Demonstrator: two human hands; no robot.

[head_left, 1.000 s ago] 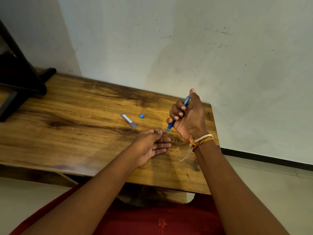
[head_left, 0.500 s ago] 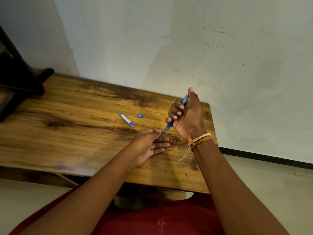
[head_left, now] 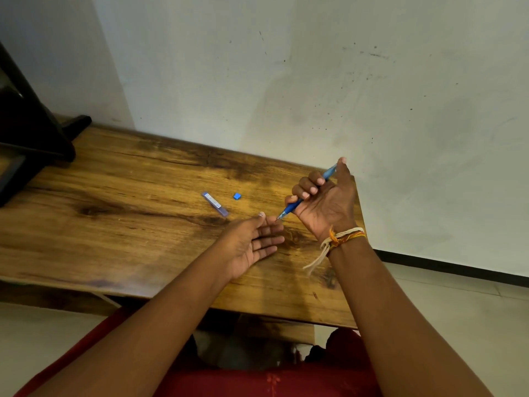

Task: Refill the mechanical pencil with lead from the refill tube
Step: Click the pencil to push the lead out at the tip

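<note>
My right hand (head_left: 325, 200) is wrapped around a blue mechanical pencil (head_left: 294, 207), thumb on its top end, tip pointing down and left. The tip hangs just above the fingertips of my left hand (head_left: 252, 245), which lies flat and palm-up on the wooden table (head_left: 120, 224) with fingers spread and nothing visible in it. A clear lead refill tube (head_left: 215, 204) lies on the table beyond my left hand. A small blue cap (head_left: 236, 196) sits just right of the tube.
A dark stand or frame (head_left: 31, 136) occupies the table's far left corner. A white wall rises right behind the table. The table's right edge is close to my right wrist, with tiled floor beyond.
The hands have barely shifted; the pencil stays tip-down over my left fingertips with my thumb on top. The tube and cap have not moved.
</note>
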